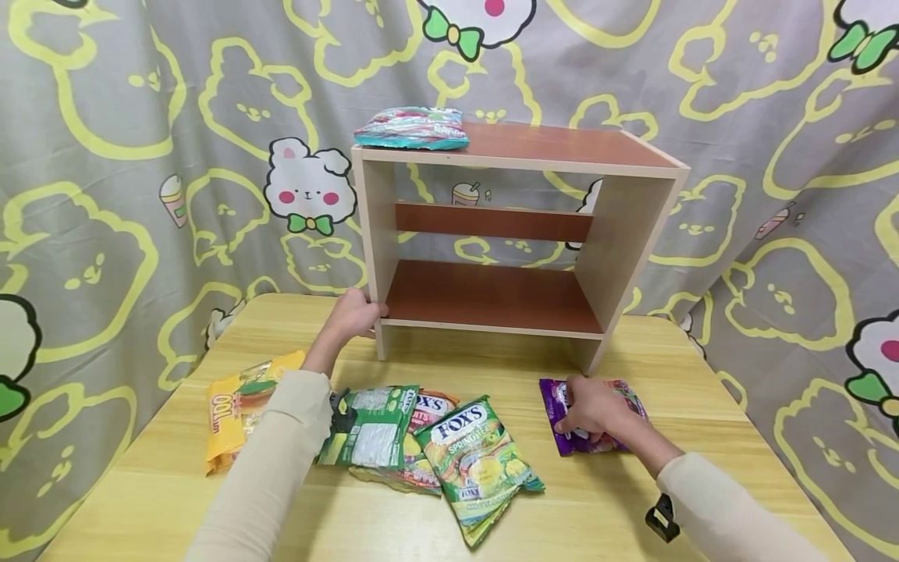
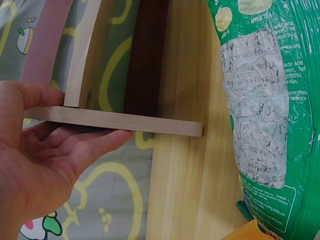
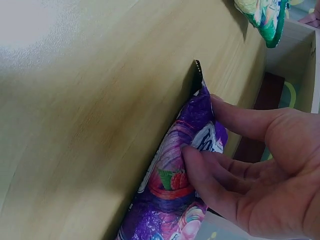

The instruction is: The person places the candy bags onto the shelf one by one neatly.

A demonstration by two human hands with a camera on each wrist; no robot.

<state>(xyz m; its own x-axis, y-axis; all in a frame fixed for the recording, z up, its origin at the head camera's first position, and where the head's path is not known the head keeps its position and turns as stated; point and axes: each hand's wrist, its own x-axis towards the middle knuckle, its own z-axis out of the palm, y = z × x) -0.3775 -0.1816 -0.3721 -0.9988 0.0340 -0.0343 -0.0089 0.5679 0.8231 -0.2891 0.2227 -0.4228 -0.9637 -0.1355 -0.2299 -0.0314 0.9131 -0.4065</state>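
My left hand (image 1: 353,314) grips the left side panel of a small wooden shelf (image 1: 492,300), low down by its lower board. In the left wrist view the thumb lies on the inner side of the panel (image 2: 125,121) and the fingers on the outer side. On the table to the right, my right hand (image 1: 597,407) pinches a purple candy bag (image 1: 559,394). The right wrist view has the thumb near the end of the purple bag (image 3: 167,185) and the curled fingers against its printed face. Part of the bag is hidden under the hand.
A teal candy bag (image 1: 414,130) lies on the shelf's top left. In front are a green Fox's bag (image 1: 477,460), a green bag turned back up (image 1: 379,433), a red-orange Fox's bag (image 1: 428,406) partly beneath, and a yellow bag (image 1: 225,421). A patterned curtain (image 1: 211,117) surrounds the wooden table (image 1: 597,515).
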